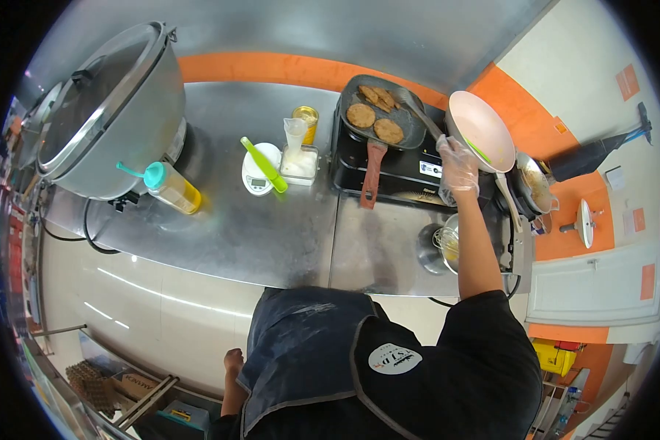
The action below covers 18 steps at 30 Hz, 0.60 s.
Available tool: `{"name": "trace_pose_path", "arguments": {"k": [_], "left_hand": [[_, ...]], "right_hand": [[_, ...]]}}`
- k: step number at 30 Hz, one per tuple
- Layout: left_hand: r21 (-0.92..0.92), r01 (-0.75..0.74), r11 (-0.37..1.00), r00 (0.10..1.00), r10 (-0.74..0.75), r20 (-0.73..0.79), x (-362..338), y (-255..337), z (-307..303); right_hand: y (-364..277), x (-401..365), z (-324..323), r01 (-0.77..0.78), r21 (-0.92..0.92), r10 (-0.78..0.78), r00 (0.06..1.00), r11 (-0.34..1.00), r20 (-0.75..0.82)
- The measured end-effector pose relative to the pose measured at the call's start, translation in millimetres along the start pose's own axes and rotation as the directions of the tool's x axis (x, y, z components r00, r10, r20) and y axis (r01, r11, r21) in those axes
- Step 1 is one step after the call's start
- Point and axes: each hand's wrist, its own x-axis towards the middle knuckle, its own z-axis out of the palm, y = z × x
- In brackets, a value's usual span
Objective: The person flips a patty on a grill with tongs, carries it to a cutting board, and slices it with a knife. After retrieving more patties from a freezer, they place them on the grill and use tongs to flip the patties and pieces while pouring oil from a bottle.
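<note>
My right hand (458, 167), in a clear plastic glove, is closed around the handle of a grey spatula (422, 117). The spatula's head reaches into a dark square frying pan (412, 139) on the stove, beside some browned strips (379, 97). Two round browned patties, one on the left (361, 115) and one on the right (388, 131), lie nearer the pan's brown handle (372, 176). My left hand (233, 359) hangs low by my side, away from the counter, with its fingers curled and nothing visible in them.
A black stove (400, 174) carries the dark pan; a pale pink pan (480, 121) stands tilted at its right. Nearer me is a metal bowl with a whisk (447, 238). Leftward are a scale (257, 181), green utensil (265, 166), oil bottle (174, 191) and large cooker (136, 110).
</note>
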Motion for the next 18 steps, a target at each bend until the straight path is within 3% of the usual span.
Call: {"name": "trace_pose_path", "arguments": {"k": [2,3,6,7,11,13,14,16,17,18], "left_hand": [[-0.072,-0.034,0.997,0.999,0.031,-0.039,0.9,-13.6,10.7],[-0.057,-0.016,0.998,0.999,0.014,-0.047,5.0,-20.7,13.7],[0.047,0.054,0.997,0.997,-0.051,-0.049,17.7,-50.5,27.8],[0.089,0.067,0.994,0.997,-0.062,-0.050,20.7,-58.2,31.8],[0.196,0.067,0.978,0.995,-0.052,-0.080,24.3,-69.5,37.9],[-0.047,0.075,0.996,0.985,-0.082,-0.150,5.8,-49.9,28.8],[-0.168,0.065,0.984,0.978,-0.096,-0.184,-8.9,-26.9,19.5],[-0.150,0.069,0.986,0.980,-0.096,-0.177,-16.1,-10.9,11.3],[-0.128,0.073,0.989,0.982,-0.094,-0.163,-18.8,-6.0,8.5],[-0.132,0.075,0.988,0.981,-0.097,-0.167,-18.2,-8.0,7.8]], "right_hand": [[25.0,6.2,29.0,0.235,-0.194,-0.252,0.965,0.953,-0.067],[-3.4,-1.6,19.7,0.046,-0.071,-0.046,0.999,0.996,-0.005],[-17.6,-1.7,17.6,0.066,0.057,-0.064,0.997,0.996,-0.047],[-7.0,2.0,18.2,0.252,-0.009,-0.252,0.968,0.968,0.007],[-12.8,-2.0,27.1,0.210,-0.104,-0.221,0.968,0.972,-0.117],[-18.3,-4.8,23.9,0.077,-0.068,-0.081,0.996,0.995,-0.050],[-12.2,-3.2,23.4,0.081,-0.065,-0.084,0.995,0.995,-0.051],[-9.6,-4.9,16.0,0.255,-0.260,-0.281,0.958,0.931,-0.067],[-14.3,-9.5,-2.1,0.181,-0.134,-0.175,0.983,0.974,0.054],[9.6,-9.5,-0.3,0.531,-0.301,-0.576,0.813,0.792,-0.081]]}}
